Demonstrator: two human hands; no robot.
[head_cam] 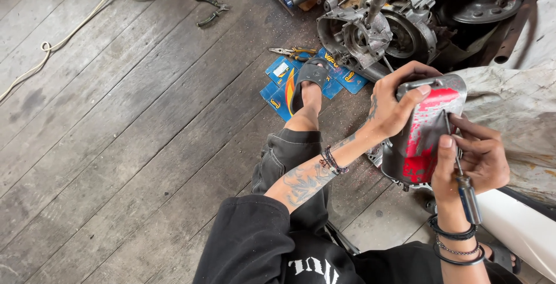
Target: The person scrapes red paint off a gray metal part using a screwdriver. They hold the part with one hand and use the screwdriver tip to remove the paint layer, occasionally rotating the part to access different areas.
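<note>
The left hand [394,107] is gripping a grey metal engine cover with flaking red paint [425,130] above the wooden plank floor [145,145]; the right hand [478,156] is pressing a blue-handled screwdriver [466,188] against it. Its hollow side is hidden.

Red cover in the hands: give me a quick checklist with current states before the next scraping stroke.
1. Left hand has a firm hold on the red-painted metal cover: ok, fingers wrap its upper edge.
2. Right hand holds the blue-handled tool: ok.
3. Tool tip on the painted face: ok, it meets the red area near the thumb.
4. Left fingers out of the tip's path: cannot tell.
5. Cover braced against something below: cannot tell, its lower edge is hidden.
6. Pliers on the wooden floor away from the sandalled foot: not ok, they lie beside it.
</note>
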